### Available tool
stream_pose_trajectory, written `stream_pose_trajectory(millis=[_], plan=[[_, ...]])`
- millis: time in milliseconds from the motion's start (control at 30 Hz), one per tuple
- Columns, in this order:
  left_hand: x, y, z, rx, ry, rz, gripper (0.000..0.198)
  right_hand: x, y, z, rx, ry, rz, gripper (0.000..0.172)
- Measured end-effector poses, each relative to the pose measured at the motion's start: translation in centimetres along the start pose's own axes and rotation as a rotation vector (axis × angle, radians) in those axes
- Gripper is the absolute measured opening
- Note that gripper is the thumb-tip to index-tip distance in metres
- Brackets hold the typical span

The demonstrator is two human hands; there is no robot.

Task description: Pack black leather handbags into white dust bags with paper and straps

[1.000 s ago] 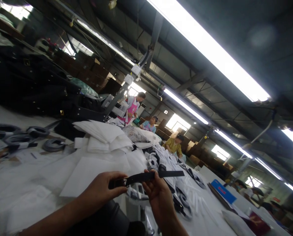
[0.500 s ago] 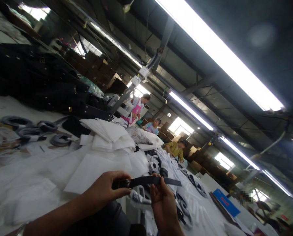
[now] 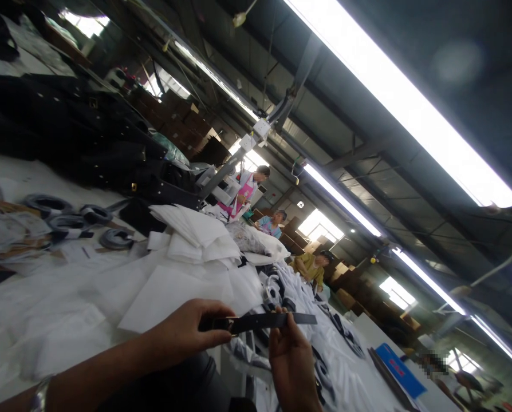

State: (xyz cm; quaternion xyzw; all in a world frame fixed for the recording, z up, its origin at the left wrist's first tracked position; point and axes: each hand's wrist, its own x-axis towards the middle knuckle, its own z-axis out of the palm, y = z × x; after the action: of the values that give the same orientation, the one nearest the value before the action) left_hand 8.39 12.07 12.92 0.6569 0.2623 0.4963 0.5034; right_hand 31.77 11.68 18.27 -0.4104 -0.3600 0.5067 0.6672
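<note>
A black strap (image 3: pixel 264 321) stretches level between my two hands, low in the middle of the view. My left hand (image 3: pixel 187 332) is closed on the buckle end of it, thumb on top. My right hand (image 3: pixel 288 355) comes up from below and pinches the strap further along; the strap's free tip sticks out to the right past my fingers. Under my hands lies a white table (image 3: pixel 45 320) covered with sheets of white foam wrap (image 3: pixel 182 289).
Coiled black straps (image 3: pixel 82 217) lie at the far left by black bags (image 3: pixel 88 149). More wrapped straps (image 3: pixel 307 337) cover the table to the right, with a blue box (image 3: pixel 400 369) beyond. Three other people (image 3: pixel 310 266) work at the far end.
The view has swung a little; my right hand has dropped lower in the picture. Both hands still hold the strap, which has tipped from slightly slanted to level.
</note>
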Motion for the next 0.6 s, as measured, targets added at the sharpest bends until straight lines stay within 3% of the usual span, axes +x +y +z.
stream_pose_trajectory(millis=[233, 467, 600], plan=[[-0.1, 0.1, 0.1, -0.028, -0.014, 0.013, 0.028, 0.7, 0.7, -0.8, -0.048, -0.009, -0.017, 0.015], [0.6, -0.4, 0.4, -0.097, -0.013, -0.026, 0.030, -0.6, -1.0, 2.2, 0.105, 0.060, 0.002, 0.028], [0.7, -0.1, 0.5, -0.103, -0.013, -0.045, 0.028, -1.6, -1.9, 3.7, 0.008, -0.045, -0.014, 0.033]])
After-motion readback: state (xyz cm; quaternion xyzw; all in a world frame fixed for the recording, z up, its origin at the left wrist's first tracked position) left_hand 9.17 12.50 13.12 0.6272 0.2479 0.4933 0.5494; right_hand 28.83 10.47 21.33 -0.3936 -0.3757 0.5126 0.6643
